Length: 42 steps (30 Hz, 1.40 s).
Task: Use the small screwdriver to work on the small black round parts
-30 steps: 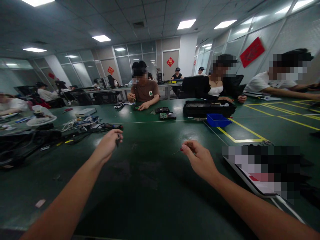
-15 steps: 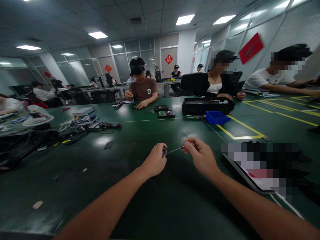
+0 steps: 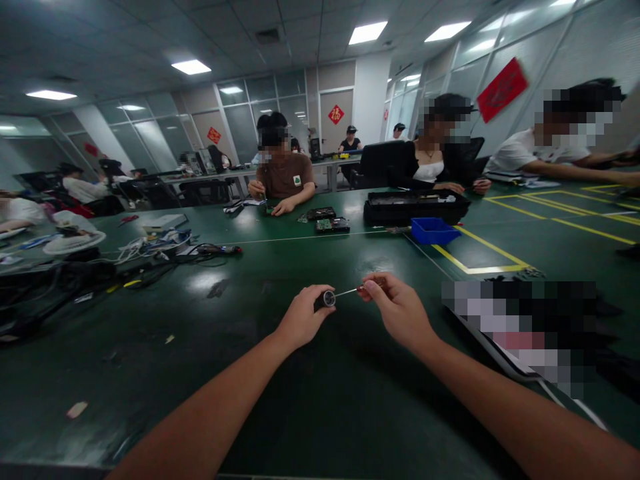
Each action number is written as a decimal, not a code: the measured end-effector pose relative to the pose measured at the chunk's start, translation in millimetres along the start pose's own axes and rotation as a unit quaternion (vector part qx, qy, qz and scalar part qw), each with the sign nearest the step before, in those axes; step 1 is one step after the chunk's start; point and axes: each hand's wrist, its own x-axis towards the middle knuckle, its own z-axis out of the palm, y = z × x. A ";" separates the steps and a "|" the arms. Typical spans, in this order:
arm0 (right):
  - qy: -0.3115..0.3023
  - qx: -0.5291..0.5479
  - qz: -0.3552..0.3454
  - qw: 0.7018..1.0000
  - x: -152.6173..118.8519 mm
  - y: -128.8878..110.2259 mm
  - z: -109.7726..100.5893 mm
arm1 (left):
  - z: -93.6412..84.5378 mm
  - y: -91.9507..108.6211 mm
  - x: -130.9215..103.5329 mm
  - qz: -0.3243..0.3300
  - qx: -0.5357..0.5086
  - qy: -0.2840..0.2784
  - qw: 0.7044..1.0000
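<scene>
While the left hand (image 3: pixel 304 315) is wrapped around a small dark cylinder (image 3: pixel 328 299), its round, silvery-rimmed end faces out toward the other hand, so yeah, that's a proper closed grip. The right hand (image 3: pixel 401 312) pinches a skinny tool (image 3: pixel 359 289) by its reddish handle, thumb and fingertips closed on it. Its thin metal shaft points left, with the tip right at the cylinder's open end; honestly can't tell if it's inside or just in front. Both are held up over the green table (image 3: pixel 210 340), roughly mid-view.

Further back there's a circuit board (image 3: pixel 333 225), and right of that a blue bin (image 3: pixel 434 231) just in front of a long black case (image 3: pixel 385 212). Messy pile of cables (image 3: pixel 165 257) off to the left. Across the table, a person in a brown shirt (image 3: pixel 291 175) has both hands near something small.
</scene>
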 end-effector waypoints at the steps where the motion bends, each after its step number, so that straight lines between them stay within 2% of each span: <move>1: 0.006 -0.005 0.004 1.000 0.0 -0.1 0.3 | 0.2 -0.5 0.3 -0.006 -0.002 0.005 1.000; 6: 0.007 -0.060 0.010 0.998 0.4 -5.3 -2.0 | 0.5 -2.9 1.3 0.002 -0.001 0.013 1.000; 10: 0.000 -0.136 0.014 0.991 0.3 -11.1 -5.9 | -0.3 -2.6 0.3 0.008 0.010 -0.002 1.000; 17: -0.053 -0.087 -0.031 0.994 -1.5 -5.7 -3.8 | -1.4 -2.6 -0.6 0.015 0.031 -0.005 0.999; 22: -0.033 -0.140 -0.014 0.990 0.1 0.0 -4.1 | -0.9 -3.2 0.1 0.032 0.038 -0.017 0.999; 28: -0.040 -0.078 -0.009 0.996 -0.5 4.1 -4.5 | -2.9 -2.1 -0.6 0.027 0.037 -0.015 0.999; 35: -0.033 -0.089 0.000 0.995 -1.2 3.9 -3.5 | -3.3 0.1 -0.4 0.030 0.046 -0.021 0.998; 39: -0.011 -0.034 -0.008 0.999 0.9 7.2 -2.2 | -3.1 -2.1 -0.3 0.026 0.050 -0.010 0.998; 42: -0.019 -0.009 -0.008 1.000 2.7 6.8 -2.0 | -3.4 -3.5 0.1 0.022 0.051 -0.004 0.998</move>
